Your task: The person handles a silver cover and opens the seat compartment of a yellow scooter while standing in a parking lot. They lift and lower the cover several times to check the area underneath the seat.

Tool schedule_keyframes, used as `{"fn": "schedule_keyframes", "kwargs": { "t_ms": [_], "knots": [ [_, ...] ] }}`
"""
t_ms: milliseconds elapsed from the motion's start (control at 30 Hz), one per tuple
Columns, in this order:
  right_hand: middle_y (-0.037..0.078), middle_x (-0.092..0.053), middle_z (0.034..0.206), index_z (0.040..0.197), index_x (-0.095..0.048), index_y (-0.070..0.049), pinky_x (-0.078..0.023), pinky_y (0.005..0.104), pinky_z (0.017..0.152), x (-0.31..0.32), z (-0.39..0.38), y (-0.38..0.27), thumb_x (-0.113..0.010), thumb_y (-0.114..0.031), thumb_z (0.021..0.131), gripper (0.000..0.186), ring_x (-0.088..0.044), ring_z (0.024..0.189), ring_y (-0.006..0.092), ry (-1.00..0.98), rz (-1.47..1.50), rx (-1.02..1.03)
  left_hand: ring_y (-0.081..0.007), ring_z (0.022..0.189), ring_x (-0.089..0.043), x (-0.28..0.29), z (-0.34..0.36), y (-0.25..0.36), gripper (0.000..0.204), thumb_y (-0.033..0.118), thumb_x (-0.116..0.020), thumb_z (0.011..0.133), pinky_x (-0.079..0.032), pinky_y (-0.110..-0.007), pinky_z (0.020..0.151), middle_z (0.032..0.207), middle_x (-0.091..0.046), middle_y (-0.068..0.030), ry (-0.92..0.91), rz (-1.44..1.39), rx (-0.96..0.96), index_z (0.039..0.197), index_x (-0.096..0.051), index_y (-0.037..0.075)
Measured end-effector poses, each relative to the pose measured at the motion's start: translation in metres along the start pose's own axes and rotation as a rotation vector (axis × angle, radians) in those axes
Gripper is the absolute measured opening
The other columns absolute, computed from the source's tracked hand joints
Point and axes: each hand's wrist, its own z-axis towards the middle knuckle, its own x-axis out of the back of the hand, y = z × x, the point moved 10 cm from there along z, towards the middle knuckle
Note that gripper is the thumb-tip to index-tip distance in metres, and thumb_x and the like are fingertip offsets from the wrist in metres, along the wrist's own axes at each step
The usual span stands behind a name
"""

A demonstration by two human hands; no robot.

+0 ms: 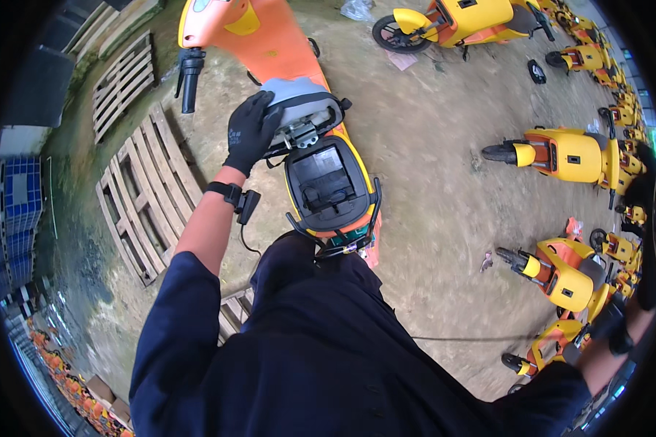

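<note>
An orange and yellow scooter (270, 47) stands in front of me with its grey seat (299, 102) raised on a metal hinge, showing an open black compartment (328, 182) with a dark insert. My left hand (251, 131), in a black glove, has its fingers closed on the left side of the raised seat. My right hand (643, 191), also dark-gloved, is out at the far right rim of the view; its fingers are too dark to make out.
Wooden pallets (146, 189) lie to the left, near stacked blue containers (18, 218). Several yellow scooters (568, 156) stand along the right, with more at the lower left (65, 371). A cable (459, 336) crosses the concrete floor at the lower right.
</note>
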Motion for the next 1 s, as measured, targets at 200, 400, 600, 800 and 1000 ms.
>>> {"fn": "schedule_keyframes", "kwargs": {
  "t_ms": [200, 400, 600, 800, 1000],
  "knots": [
    [0.013, -0.057, 0.111, 0.105, -0.056, 0.003, -0.045, 0.0311, 0.081, -0.271, -0.071, -0.068, -0.049, -0.009, 0.085, 0.025, -0.055, 0.096, 0.0228, -0.569, 0.561, -0.110, -0.0329, 0.094, -0.058, 0.003, 0.006, -0.005, 0.035, 0.028, -0.061, 0.080, -0.045, -0.040, 0.084, 0.103, -0.060, -0.0173, 0.019, 0.007, -0.037, 0.107, -0.059, 0.005],
    [0.012, -0.056, 0.114, 0.110, -0.053, 0.002, -0.044, 0.0309, 0.084, -0.433, -0.333, -0.219, -0.048, -0.012, 0.087, 0.028, -0.055, 0.099, 0.0216, -1.362, 0.818, -0.253, -0.0327, 0.091, -0.059, 0.005, 0.019, -0.019, 0.036, 0.028, -0.061, 0.080, -0.046, -0.039, 0.081, 0.101, -0.061, -0.0169, 0.024, -0.018, -0.054, 0.105, -0.060, 0.003],
    [0.011, -0.055, 0.116, 0.114, -0.050, 0.001, -0.043, 0.0308, 0.087, -0.418, -0.413, -0.191, -0.048, -0.014, 0.088, 0.031, -0.054, 0.101, 0.0204, -1.423, 0.786, -0.529, -0.0329, 0.090, -0.059, 0.003, 0.032, -0.030, 0.036, 0.030, -0.060, 0.081, -0.047, -0.039, 0.081, 0.101, -0.061, -0.0185, 0.003, -0.053, -0.043, 0.105, -0.060, 0.003],
    [0.011, -0.053, 0.119, 0.119, -0.047, 0.000, -0.042, 0.0307, 0.090, -0.395, -0.469, -0.149, -0.047, -0.016, 0.090, 0.034, -0.053, 0.104, 0.0192, -1.425, 0.772, -0.780, -0.0325, 0.090, -0.060, 0.000, 0.035, -0.038, 0.036, 0.031, -0.060, 0.081, -0.047, -0.038, 0.081, 0.101, -0.061, -0.0179, -0.006, -0.093, -0.023, 0.105, -0.061, 0.003],
    [0.010, -0.052, 0.122, 0.123, -0.045, -0.001, -0.041, 0.0306, 0.093, -0.356, -0.525, -0.051, -0.046, -0.019, 0.091, 0.037, -0.052, 0.106, 0.0180, -1.461, 0.709, -1.017, -0.0327, 0.089, -0.060, -0.001, 0.036, -0.038, 0.035, 0.030, -0.060, 0.082, -0.047, -0.038, 0.080, 0.099, -0.062, -0.0177, 0.004, -0.047, -0.063, 0.104, -0.061, 0.004]
  ]
}}
